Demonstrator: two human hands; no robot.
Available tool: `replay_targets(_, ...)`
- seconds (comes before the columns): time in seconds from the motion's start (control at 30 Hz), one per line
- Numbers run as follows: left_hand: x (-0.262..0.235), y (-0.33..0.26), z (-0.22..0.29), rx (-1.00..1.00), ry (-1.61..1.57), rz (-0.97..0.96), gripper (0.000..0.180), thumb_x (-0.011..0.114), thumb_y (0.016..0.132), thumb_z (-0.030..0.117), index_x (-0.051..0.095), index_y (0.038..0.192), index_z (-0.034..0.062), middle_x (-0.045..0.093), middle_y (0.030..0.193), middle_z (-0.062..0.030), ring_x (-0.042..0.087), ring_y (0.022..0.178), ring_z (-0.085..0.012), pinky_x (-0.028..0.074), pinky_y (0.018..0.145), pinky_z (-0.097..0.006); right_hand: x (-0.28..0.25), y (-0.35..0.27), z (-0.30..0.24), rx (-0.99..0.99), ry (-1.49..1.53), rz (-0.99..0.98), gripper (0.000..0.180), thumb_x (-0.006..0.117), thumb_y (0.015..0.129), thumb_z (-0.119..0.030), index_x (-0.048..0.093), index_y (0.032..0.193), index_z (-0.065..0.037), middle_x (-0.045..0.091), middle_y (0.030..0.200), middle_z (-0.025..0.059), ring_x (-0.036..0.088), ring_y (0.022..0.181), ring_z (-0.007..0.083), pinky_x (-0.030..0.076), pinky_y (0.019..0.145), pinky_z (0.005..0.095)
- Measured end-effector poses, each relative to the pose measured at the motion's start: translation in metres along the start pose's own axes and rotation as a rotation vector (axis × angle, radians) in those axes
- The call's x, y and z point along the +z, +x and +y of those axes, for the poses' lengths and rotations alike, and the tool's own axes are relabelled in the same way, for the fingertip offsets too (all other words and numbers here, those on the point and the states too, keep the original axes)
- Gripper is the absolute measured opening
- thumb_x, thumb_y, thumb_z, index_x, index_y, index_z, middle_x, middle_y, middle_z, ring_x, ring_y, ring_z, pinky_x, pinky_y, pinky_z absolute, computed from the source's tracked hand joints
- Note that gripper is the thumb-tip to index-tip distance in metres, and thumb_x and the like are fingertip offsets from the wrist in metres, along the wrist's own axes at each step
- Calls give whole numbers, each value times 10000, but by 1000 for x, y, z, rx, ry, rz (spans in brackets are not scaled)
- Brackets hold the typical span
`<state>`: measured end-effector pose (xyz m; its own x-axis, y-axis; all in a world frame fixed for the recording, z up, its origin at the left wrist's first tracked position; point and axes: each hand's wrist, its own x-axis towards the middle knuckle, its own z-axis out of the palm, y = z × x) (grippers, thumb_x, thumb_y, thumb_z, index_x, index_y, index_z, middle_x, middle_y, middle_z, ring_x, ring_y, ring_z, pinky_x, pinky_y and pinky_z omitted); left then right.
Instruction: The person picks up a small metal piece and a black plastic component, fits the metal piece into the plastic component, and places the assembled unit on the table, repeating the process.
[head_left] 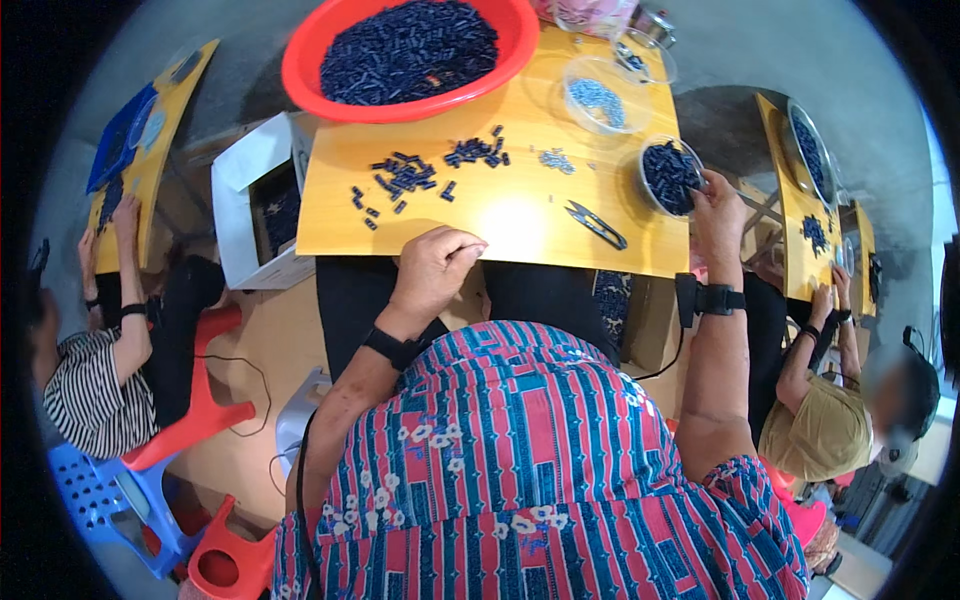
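Sorting seems in hand. Left hand (435, 268), fingers curled and holding nothing visible, rests at centre on the counter (520, 215) edge; right hand (715, 205) grips a clear bowl (668, 175) of dark pieces at right. Loose pieces (410, 178) lie beyond; next probably calls for picking them carefully.

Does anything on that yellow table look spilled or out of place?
Nothing stands out. Loose dark pieces lie in small heaps on the table, apart from the red basin. Snips lie flat. The right hand touches a clear bowl.
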<state>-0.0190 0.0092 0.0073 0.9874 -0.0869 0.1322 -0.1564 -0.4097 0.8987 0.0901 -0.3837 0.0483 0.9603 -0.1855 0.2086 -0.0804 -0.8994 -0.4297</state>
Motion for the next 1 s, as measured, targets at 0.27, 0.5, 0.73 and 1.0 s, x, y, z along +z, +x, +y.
replay_targets(0.27, -5, -4, 5, 76, 50, -10, 79, 673, 850, 70, 711, 882, 8, 678, 810, -115, 654, 753, -237, 510, 682, -318, 10, -18, -62, -290, 232, 184, 207, 682, 808, -25, 708, 1011, -60, 672, 920, 141, 661, 784, 257, 521, 711, 329)
replay_targets(0.5, -9, 2, -3, 186, 165, 36, 64, 682, 812, 111, 702, 829, 52, 662, 785, -96, 622, 789, -279, 501, 732, -378, 69, -45, -142, -354, 486, -183, 188, 723, 774, -80, 728, 960, -61, 678, 856, 137, 655, 699, 263, 523, 654, 326)
replay_targets(0.73, -10, 4, -5, 196, 141, -1, 53, 697, 799, 83, 696, 833, 42, 660, 786, -96, 617, 780, -284, 491, 725, -371, 100, -48, -176, -472, 360, -243, 160, 681, 802, -179, 730, 915, -77, 659, 870, 166, 651, 802, 347, 527, 727, 419)
replay_targets(1.0, -9, 1, -6, 203, 165, 1, 54, 691, 792, 89, 690, 823, 45, 656, 783, -95, 617, 788, -280, 494, 737, -374, 99, -46, -188, -420, 154, -196, 189, 673, 794, -94, 725, 973, -60, 653, 840, 120, 656, 737, 297, 525, 676, 379)
